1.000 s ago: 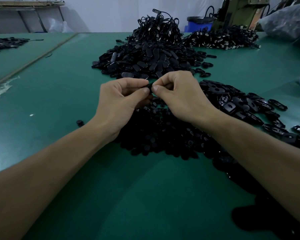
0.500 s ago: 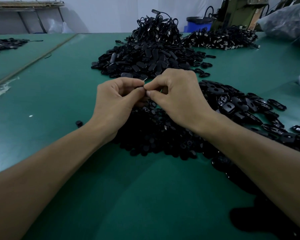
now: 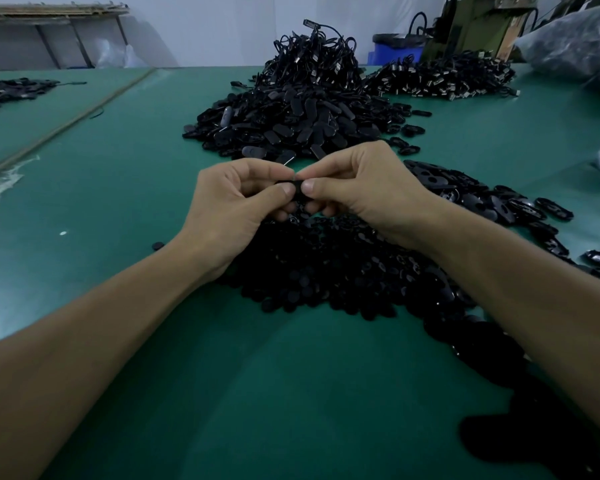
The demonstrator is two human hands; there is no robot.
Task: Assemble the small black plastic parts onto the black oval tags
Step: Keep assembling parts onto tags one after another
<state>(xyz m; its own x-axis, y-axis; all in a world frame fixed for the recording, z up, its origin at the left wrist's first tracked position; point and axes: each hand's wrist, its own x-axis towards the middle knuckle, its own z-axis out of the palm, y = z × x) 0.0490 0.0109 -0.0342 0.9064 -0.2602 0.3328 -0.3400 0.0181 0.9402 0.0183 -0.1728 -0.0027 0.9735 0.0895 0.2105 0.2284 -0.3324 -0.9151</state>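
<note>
My left hand [image 3: 236, 206] and my right hand [image 3: 357, 188] meet above the green table, thumbs and forefingers pinching one small black oval tag [image 3: 297, 187] between them. Most of the tag is hidden by the fingertips. Directly under the hands lies a flat heap of small black plastic parts [image 3: 336, 268]. A spread of open black oval tags [image 3: 492, 202] lies to the right of my right hand. A taller pile of closed oval tags [image 3: 291, 123] sits just beyond the hands.
Behind the tag pile rises a tangle of black corded pieces [image 3: 312, 53], with another heap [image 3: 440, 77] at the back right. One stray black part [image 3: 158, 245] lies left of my left wrist. Plastic bags [image 3: 575, 39] sit at the far right, on the green table [image 3: 118, 174].
The hands dipped slightly left and back, staying pressed together on the tag. The thumbs have shifted on the piece and a little more of it shows between the fingertips.
</note>
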